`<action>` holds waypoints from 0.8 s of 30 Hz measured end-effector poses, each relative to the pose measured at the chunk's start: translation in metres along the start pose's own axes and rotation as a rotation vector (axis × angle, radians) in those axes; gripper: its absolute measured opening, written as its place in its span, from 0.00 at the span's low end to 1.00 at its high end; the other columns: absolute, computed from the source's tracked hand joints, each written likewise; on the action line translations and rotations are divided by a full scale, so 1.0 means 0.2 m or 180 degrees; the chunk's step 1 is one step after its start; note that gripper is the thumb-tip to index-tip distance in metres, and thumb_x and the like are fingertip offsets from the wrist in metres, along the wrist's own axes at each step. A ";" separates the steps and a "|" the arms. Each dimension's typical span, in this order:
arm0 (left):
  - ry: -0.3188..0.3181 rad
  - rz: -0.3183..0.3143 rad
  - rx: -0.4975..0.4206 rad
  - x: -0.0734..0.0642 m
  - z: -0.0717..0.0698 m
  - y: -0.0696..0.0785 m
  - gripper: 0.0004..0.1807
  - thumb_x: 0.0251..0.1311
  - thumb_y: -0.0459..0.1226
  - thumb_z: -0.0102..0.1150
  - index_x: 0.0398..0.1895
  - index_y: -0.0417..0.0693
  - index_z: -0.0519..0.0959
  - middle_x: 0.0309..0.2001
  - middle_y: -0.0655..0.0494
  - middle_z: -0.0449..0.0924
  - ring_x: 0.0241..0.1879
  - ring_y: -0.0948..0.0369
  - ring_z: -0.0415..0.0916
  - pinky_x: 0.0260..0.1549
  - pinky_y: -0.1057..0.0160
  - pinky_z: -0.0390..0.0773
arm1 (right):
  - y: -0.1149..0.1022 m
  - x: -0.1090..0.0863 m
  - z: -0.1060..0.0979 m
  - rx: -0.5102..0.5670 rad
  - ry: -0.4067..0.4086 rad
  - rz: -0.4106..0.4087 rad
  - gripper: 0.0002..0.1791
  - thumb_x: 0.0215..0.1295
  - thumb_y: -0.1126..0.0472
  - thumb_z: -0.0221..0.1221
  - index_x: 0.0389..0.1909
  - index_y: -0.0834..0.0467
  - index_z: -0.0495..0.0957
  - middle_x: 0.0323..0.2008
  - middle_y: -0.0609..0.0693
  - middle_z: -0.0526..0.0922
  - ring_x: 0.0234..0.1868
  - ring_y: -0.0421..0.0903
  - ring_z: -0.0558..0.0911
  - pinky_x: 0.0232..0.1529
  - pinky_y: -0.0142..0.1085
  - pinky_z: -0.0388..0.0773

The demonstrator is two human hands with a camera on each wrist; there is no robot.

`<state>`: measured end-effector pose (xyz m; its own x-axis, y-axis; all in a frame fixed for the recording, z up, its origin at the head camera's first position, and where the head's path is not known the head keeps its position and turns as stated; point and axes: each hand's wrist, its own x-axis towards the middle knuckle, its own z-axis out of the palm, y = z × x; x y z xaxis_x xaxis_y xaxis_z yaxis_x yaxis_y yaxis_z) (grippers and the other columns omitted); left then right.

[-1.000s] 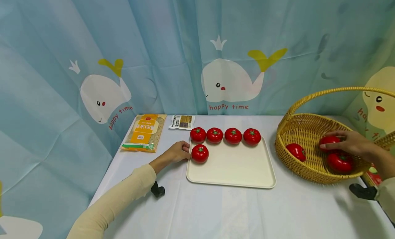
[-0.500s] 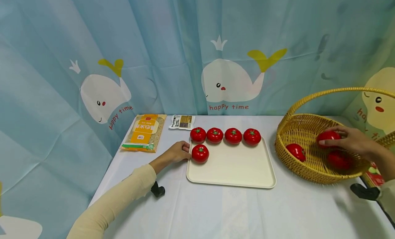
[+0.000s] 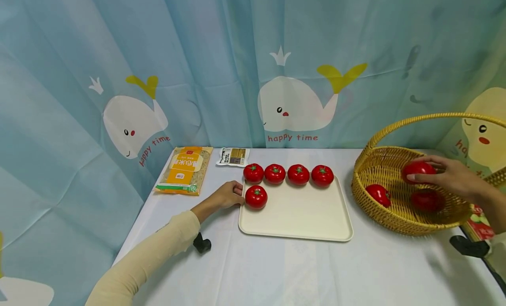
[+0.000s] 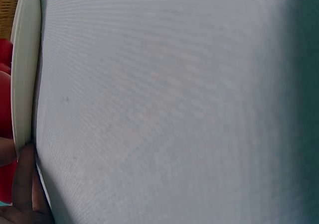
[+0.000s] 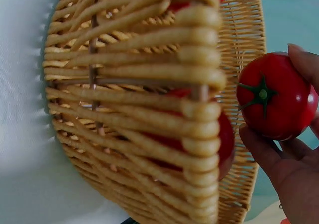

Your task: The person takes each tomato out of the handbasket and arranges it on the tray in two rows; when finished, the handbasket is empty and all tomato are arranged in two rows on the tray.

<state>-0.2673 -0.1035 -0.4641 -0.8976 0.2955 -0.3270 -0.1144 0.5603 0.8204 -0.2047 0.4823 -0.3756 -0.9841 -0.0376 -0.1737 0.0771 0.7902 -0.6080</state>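
My right hand (image 3: 454, 176) grips a red tomato (image 3: 418, 171) above the wicker basket (image 3: 367, 214). In the right wrist view the tomato (image 5: 279, 97) shows its green stem, with thumb and fingers spread around it. Two more tomatoes lie inside the basket, one at the left (image 3: 379, 195) and one beneath the held tomato (image 3: 428, 200). On the left, my left hand (image 3: 228, 195) pinches the left edge of the cream tray (image 3: 300, 220). Four-sided and flat, the tray bears several tomatoes: a row along its back edge (image 3: 299, 174) and one in front at the left (image 3: 256, 197).
A yellow-labelled food packet (image 3: 185, 171) lies at the back left, beside a small white pouch (image 3: 233, 156). The basket's tall handle (image 3: 431, 117) arches over its opening. A red printed package (image 3: 479, 222) lies right of the basket. A blue curtain (image 3: 221, 77) hangs behind the table.
My right hand has lifted the tomato from among those in the basket and moved slightly left. The tomato beneath it has shifted left a little. The left hand and tray stay put.
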 end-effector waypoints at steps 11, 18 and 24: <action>0.0012 -0.0026 0.0015 -0.01 0.00 0.00 0.25 0.51 0.27 0.66 0.55 0.36 0.73 0.42 0.48 0.78 0.38 0.60 0.76 0.37 0.67 0.84 | -0.14 -0.03 0.00 -0.0151 -0.0051 -0.0145 0.38 0.71 0.44 0.58 0.72 0.61 0.57 0.65 0.75 0.63 0.59 0.73 0.69 0.44 0.61 0.77; 0.0022 -0.0037 0.0061 0.00 0.00 0.00 0.25 0.51 0.28 0.66 0.55 0.36 0.74 0.42 0.49 0.79 0.38 0.60 0.76 0.37 0.68 0.83 | -0.19 -0.04 0.00 -0.0215 -0.0034 -0.0154 0.38 0.69 0.44 0.59 0.70 0.62 0.59 0.60 0.71 0.72 0.49 0.55 0.78 0.41 0.52 0.79; 0.0029 -0.0025 0.0072 0.00 0.00 0.00 0.25 0.51 0.28 0.66 0.54 0.36 0.74 0.42 0.48 0.79 0.37 0.60 0.76 0.36 0.68 0.83 | -0.23 -0.06 0.01 -0.0119 -0.0052 -0.0211 0.36 0.70 0.46 0.60 0.69 0.61 0.60 0.58 0.70 0.74 0.41 0.32 0.75 0.42 0.50 0.81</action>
<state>-0.2674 -0.1034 -0.4650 -0.9006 0.2841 -0.3291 -0.1120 0.5798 0.8070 -0.1967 0.4452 -0.3479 -0.9840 -0.1003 -0.1470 0.0057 0.8080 -0.5892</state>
